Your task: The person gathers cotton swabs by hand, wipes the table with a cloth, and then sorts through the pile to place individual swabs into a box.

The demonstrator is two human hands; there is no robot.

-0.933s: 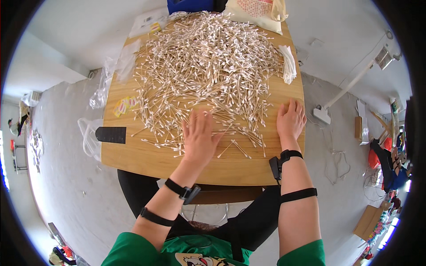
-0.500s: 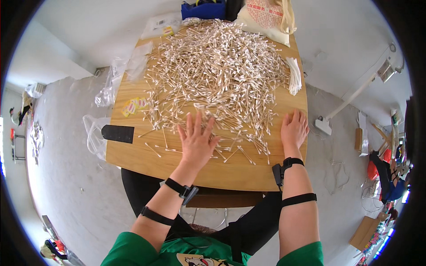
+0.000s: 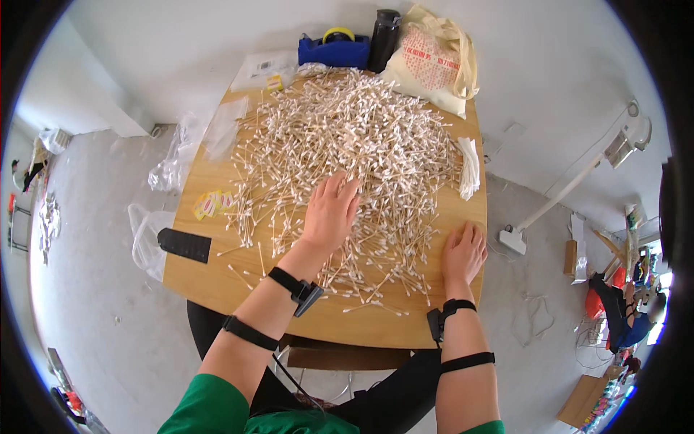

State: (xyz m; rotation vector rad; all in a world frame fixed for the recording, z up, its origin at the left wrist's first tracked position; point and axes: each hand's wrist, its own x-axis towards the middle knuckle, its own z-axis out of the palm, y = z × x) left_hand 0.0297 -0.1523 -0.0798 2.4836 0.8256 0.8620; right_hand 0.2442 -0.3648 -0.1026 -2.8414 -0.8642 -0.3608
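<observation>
A large heap of cotton swabs (image 3: 361, 130) with wooden sticks and white tips covers the middle of the wooden table (image 3: 238, 296). My left hand (image 3: 331, 213) lies palm down on the heap's near part, fingers stretched forward with their tips among the swabs. No swab shows gripped in it. Loose swabs lie around its wrist and toward the near edge. At the table's right side, my right hand (image 3: 464, 253) rests palm down with nothing in it, its fingers slightly bent. Farther up that side is a bundle of thin white strips (image 3: 469, 168).
Along the far edge stand a blue tape dispenser (image 3: 334, 52), a dark bottle (image 3: 384, 40) and a cream cloth bag (image 3: 426, 65). On the left are clear plastic bags (image 3: 225, 129), yellow-and-white labels (image 3: 212, 205), and a black phone-like slab (image 3: 185, 245). A white-armed lamp (image 3: 560, 194) is right of the table.
My left hand has moved forward over the heap, its fingers closer together. Swabs near it have shifted. The view has tilted up, showing more of the far edge; my right hand stays at the table's side.
</observation>
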